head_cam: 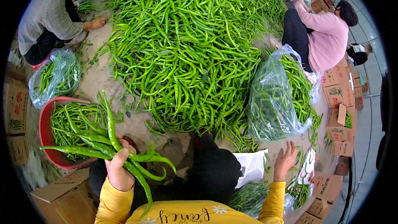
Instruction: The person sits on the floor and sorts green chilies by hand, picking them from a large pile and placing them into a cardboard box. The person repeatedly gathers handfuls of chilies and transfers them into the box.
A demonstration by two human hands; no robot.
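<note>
My left hand [119, 169] grips a bunch of long green chili peppers [102, 147], their tips and stems fanning out on both sides of the fist. Below and left of the bunch sits a red plastic tub [45, 130] with thinner green peppers [73, 121] inside. My right hand [285, 158] has its fingers apart and holds nothing. It hovers near the lower edge of a clear plastic bag [273, 99] full of green peppers. Beside that hand a printed paper sheet [252, 165] lies on the ground. Ahead of me rises a large heap of green chili peppers [186, 56].
A person in grey [53, 15] sits at the left near another filled plastic bag [57, 76]. Someone in pink [326, 34] sits at the right. Cardboard boxes [339, 96] line the right side, and an open carton [65, 189] stands at lower left.
</note>
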